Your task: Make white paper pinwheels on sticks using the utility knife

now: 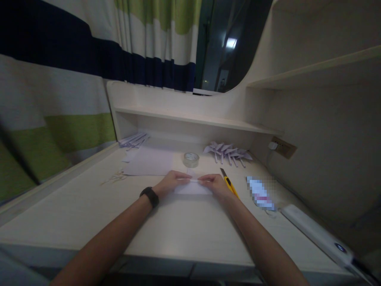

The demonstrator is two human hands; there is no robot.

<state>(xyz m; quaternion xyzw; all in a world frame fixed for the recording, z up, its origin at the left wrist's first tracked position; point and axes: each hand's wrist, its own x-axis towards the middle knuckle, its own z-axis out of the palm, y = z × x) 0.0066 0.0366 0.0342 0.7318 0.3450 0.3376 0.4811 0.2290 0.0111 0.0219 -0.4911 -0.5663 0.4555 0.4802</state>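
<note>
On the desk in front of me lies a small white sheet of paper (192, 189), its far part folded or rolled over into a narrow ridge. My left hand (173, 181), with a dark band on the wrist, pinches the ridge at its left end. At the right end, the fingers of my right hand (215, 184) close on the same sheet. Just beyond the paper stands a roll of clear tape (191, 159). A yellow utility knife (230, 185) rests beside my right hand, its blade end pointing away from me.
Larger white sheets (151, 159) lie at the back left, near a bundle of thin paper sticks (133, 140) and thin pale strips (116, 177). Several paper pinwheels (228, 151) sit back right. A blurred-out item (260, 193) and a long white device (315, 234) lie to the right.
</note>
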